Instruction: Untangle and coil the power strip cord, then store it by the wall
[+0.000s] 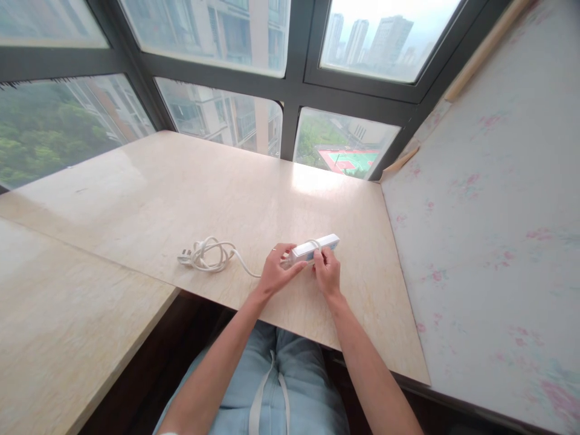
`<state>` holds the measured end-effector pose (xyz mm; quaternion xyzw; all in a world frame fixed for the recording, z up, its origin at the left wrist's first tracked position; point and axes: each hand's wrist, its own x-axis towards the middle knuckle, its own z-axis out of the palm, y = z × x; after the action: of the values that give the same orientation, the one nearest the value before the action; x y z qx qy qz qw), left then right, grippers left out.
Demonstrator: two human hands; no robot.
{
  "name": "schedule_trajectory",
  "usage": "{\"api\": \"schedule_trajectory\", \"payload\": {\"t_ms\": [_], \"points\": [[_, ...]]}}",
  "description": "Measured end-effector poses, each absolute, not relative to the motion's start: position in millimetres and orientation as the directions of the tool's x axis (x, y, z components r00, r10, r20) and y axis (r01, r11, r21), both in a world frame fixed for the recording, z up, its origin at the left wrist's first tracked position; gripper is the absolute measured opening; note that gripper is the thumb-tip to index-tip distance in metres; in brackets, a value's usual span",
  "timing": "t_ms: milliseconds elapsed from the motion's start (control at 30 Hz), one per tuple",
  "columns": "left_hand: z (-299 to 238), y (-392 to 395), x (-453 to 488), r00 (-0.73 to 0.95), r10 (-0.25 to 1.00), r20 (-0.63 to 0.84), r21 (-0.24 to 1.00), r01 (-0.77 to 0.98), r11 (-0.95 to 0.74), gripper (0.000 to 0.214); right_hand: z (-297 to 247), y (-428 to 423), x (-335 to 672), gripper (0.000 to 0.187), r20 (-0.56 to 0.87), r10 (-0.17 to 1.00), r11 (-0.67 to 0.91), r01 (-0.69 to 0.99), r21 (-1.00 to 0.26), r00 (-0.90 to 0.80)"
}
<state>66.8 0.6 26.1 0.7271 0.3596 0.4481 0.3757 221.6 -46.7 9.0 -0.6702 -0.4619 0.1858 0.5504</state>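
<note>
A white power strip point(304, 249) is tilted on its side above the stone windowsill, its blue-marked face turned partly toward me. Around its left end my left hand point(277, 270) is closed, thumb along the near side and fingers behind. My right hand point(327, 270) pinches a loop of white cord that passes over the strip's middle; its fingertips touch the near face. From the left end the white cable point(244, 266) runs leftward into a loose coil. The plug point(185, 258) lies at the coil's left side with its prongs showing.
The pale stone sill point(203, 193) extends to the window frame point(296, 90) and meets a lower-left slab point(67, 320) at a seam. On the right rises a wall with flowered paper point(489, 241). My legs are under the sill's front edge.
</note>
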Motion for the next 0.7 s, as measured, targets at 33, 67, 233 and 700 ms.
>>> {"api": "schedule_trajectory", "payload": {"t_ms": [33,67,233,700], "points": [[31,-1,69,0.400,0.817,0.416,0.795,0.276,-0.540,0.046,9,-47,221,0.033,0.265,0.824,0.041,0.414,-0.909,0.500],[36,-1,72,0.454,0.784,0.424,0.714,0.365,-0.597,0.045,9,-47,221,0.033,0.271,0.825,0.048,0.417,-0.908,0.496],[67,5,86,0.596,0.759,0.262,0.406,0.645,-0.647,0.023,13,-49,222,0.038,0.263,0.822,0.017,0.440,-0.898,0.505],[66,1,54,0.553,0.736,0.390,0.537,0.512,-0.670,0.016,18,-45,239,0.045,0.209,0.678,-0.195,0.446,-0.874,0.705]]}}
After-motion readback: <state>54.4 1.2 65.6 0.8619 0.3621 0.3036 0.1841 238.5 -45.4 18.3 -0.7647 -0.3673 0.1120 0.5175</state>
